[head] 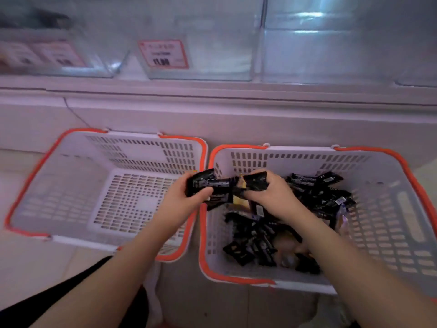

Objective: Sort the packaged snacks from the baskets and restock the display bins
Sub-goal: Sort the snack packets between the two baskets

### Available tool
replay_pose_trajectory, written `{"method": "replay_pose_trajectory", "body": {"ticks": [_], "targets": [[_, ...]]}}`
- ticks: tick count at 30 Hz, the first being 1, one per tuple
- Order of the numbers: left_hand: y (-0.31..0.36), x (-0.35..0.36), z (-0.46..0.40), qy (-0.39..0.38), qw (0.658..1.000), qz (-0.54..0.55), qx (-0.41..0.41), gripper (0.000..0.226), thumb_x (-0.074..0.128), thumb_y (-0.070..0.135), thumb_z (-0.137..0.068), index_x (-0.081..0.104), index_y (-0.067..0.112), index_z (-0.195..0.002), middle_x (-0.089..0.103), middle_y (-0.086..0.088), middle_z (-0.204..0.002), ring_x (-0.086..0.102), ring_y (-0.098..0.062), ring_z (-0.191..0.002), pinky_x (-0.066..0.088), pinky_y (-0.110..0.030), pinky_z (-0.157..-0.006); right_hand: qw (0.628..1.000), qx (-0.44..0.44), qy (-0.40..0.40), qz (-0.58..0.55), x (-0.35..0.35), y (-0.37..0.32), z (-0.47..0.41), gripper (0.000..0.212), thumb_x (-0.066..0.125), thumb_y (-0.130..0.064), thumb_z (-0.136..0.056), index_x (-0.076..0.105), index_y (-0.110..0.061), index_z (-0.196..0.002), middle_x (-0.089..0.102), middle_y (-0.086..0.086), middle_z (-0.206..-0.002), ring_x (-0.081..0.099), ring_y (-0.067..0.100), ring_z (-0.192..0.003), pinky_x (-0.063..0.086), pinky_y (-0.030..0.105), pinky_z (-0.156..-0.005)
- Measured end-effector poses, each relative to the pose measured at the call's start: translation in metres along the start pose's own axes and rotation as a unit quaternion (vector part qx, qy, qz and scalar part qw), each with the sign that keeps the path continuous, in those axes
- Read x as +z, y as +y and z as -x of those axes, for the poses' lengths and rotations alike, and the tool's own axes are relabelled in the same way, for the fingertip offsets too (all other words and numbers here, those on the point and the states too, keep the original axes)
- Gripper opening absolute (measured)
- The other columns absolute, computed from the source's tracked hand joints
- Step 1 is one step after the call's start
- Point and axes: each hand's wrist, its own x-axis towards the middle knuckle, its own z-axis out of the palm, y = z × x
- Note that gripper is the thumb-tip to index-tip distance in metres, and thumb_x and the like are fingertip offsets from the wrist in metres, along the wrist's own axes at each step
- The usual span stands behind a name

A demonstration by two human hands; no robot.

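Two white baskets with orange rims stand side by side on the floor. The left basket [71, 185] holds nothing visible. The right basket [378, 221] contains several black snack packets [326, 192] and a few yellowish ones. My left hand [186, 200] grips a bundle of black packets [208, 184] above the gap between the baskets. My right hand [269, 195] pinches another black packet [256, 181] just right of that bundle, over the right basket.
Clear display bins [201, 43] sit on the white shelf above the baskets, one with a red price tag [164, 54]. Another tagged bin [47, 53] is at the left. A white cabinet front [236, 119] rises behind the baskets. Tiled floor lies at the left.
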Motion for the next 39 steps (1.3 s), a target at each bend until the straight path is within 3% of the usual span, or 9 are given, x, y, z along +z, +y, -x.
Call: {"method": "replay_pose_trajectory", "body": {"ticks": [5, 9, 14, 19, 26, 29, 33, 36, 39], "targets": [[-0.022, -0.078, 0.018, 0.223, 0.960, 0.140, -0.099, 0.010, 0.060, 0.012, -0.089, 0.058, 0.018, -0.098, 0.066, 0.002, -0.088, 0.063, -0.006, -0.074, 0.051, -0.016, -0.056, 0.961, 0.110, 0.001, -0.254, 0.106, -0.050, -0.003, 0.022, 0.073, -0.001, -0.074, 0.065, -0.019, -0.065, 0.068, -0.008, -0.065, 0.065, 0.014, -0.070, 0.051, 0.033, -0.070], [-0.062, -0.092, 0.026, 0.226, 0.952, 0.016, -0.205, 0.020, 0.066, 0.015, -0.084, 0.058, 0.008, -0.101, 0.066, -0.015, -0.098, 0.064, -0.030, -0.090, 0.054, -0.042, -0.075, 0.874, 0.300, 0.022, -0.382, 0.169, -0.051, 0.000, 0.011, 0.070, -0.004, -0.080, 0.061, -0.010, -0.076, 0.065, 0.016, -0.079, 0.063, 0.031, -0.072, 0.057, 0.039, -0.064], [-0.088, -0.081, 0.025, 0.130, 0.959, -0.109, -0.226, 0.024, 0.062, 0.017, -0.086, 0.054, 0.008, -0.106, 0.064, -0.011, -0.096, 0.060, -0.023, -0.082, 0.046, -0.030, -0.064, 0.926, 0.236, 0.019, -0.294, 0.176, -0.054, 0.002, 0.026, 0.070, -0.018, -0.083, 0.060, -0.005, -0.104, 0.066, 0.010, -0.102, 0.064, 0.021, -0.097, 0.051, 0.034, -0.086], [-0.089, -0.053, 0.018, 0.051, 0.968, -0.160, -0.188, 0.024, 0.058, 0.022, -0.089, 0.059, 0.010, -0.110, 0.065, -0.010, -0.108, 0.059, -0.026, -0.102, 0.044, -0.033, -0.087, 0.989, 0.124, -0.025, -0.080, 0.155, -0.041, 0.003, 0.038, 0.056, -0.026, -0.093, 0.049, -0.014, -0.128, 0.051, -0.003, -0.130, 0.047, 0.011, -0.123, 0.038, 0.024, -0.099], [-0.043, 0.007, 0.008, -0.069, 0.967, -0.235, 0.075, 0.021, 0.051, 0.009, -0.090, 0.063, 0.008, -0.107, 0.062, -0.006, -0.106, 0.057, -0.018, -0.098, 0.033, -0.013, -0.078, 0.974, 0.176, 0.115, 0.081, 0.067, 0.045, 0.019, 0.016, 0.050, -0.013, -0.094, 0.058, -0.013, -0.108, 0.062, 0.005, -0.111, 0.054, 0.014, -0.095, 0.038, 0.021, -0.076], [-0.040, 0.042, 0.010, -0.178, 0.942, -0.257, 0.123, 0.019, 0.049, 0.006, -0.089, 0.063, 0.004, -0.102, 0.060, -0.010, -0.105, 0.054, -0.020, -0.100, 0.032, -0.015, -0.081, 0.945, 0.252, 0.132, 0.164, 0.033, 0.079, 0.025, 0.022, 0.047, -0.010, -0.094, 0.061, -0.010, -0.110, 0.064, 0.011, -0.113, 0.054, 0.022, -0.090, 0.030, 0.028, -0.070], [-0.058, 0.084, 0.013, -0.302, 0.870, -0.386, 0.058, 0.026, 0.047, 0.012, -0.091, 0.054, 0.002, -0.113, 0.056, -0.016, -0.115, 0.053, -0.030, -0.107, 0.038, -0.032, -0.089, 0.932, 0.267, 0.123, 0.210, 0.015, 0.106, 0.022, 0.032, 0.043, -0.010, -0.096, 0.055, -0.006, -0.125, 0.058, 0.015, -0.128, 0.053, 0.031, -0.115, 0.040, 0.031, -0.093], [-0.079, 0.104, 0.016, -0.384, 0.775, -0.502, -0.015, 0.032, 0.043, 0.011, -0.091, 0.047, 0.001, -0.122, 0.050, -0.020, -0.123, 0.052, -0.035, -0.111, 0.042, -0.039, -0.089, 0.940, 0.191, 0.044, 0.280, 0.013, 0.119, 0.015, 0.038, 0.039, -0.013, -0.098, 0.045, -0.006, -0.135, 0.042, 0.011, -0.145, 0.037, 0.025, -0.134, 0.024, 0.029, -0.107], [-0.097, 0.116, 0.010, -0.396, 0.732, -0.550, -0.068, 0.034, 0.041, 0.010, -0.093, 0.047, 0.000, -0.125, 0.050, -0.021, -0.127, 0.053, -0.034, -0.113, 0.045, -0.040, -0.089, 0.926, 0.085, -0.077, 0.360, 0.009, 0.128, 0.003, 0.049, 0.040, -0.005, -0.095, 0.034, -0.006, -0.143, 0.029, 0.010, -0.152, 0.025, 0.021, -0.141, 0.016, 0.027, -0.115]]}}
